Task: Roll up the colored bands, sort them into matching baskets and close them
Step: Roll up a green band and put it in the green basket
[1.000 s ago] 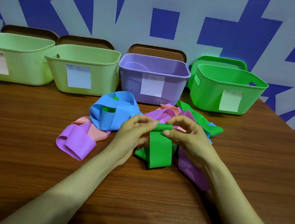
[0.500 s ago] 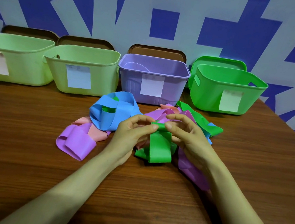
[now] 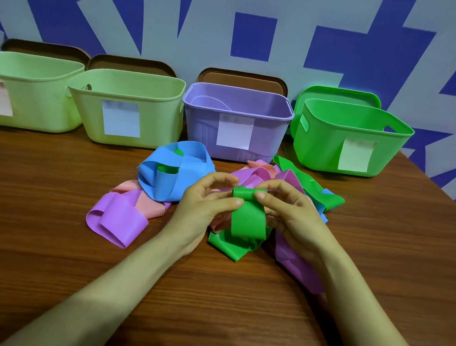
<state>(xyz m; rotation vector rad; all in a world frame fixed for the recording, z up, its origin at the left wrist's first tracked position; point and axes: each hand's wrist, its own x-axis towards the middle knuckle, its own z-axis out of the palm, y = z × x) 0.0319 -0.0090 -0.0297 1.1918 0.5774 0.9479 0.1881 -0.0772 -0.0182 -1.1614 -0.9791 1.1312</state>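
Four open baskets are seen lined up along the back of one wooden counter (image 3: 43, 237): two pale green baskets, one at far left (image 3: 29, 110) and one beside it (image 3: 152, 124), one purple basket (image 3: 199, 118) and one bright green basket (image 3: 321, 143). One paper label is stuck to the front of each, four in all. Four lids are propped behind them, three brown lids (image 3: 44, 49) (image 3: 132, 64) (image 3: 243, 79) and one green lid (image 3: 341, 94). The bands are heaped in four colours, blue (image 3: 175, 178), purple (image 3: 119, 220), pink (image 3: 146, 206) and green (image 3: 248, 220); how many lie in the tangle cannot be counted. Two hands, left (image 3: 203, 207) and right (image 3: 293, 214), are shown at the pile.
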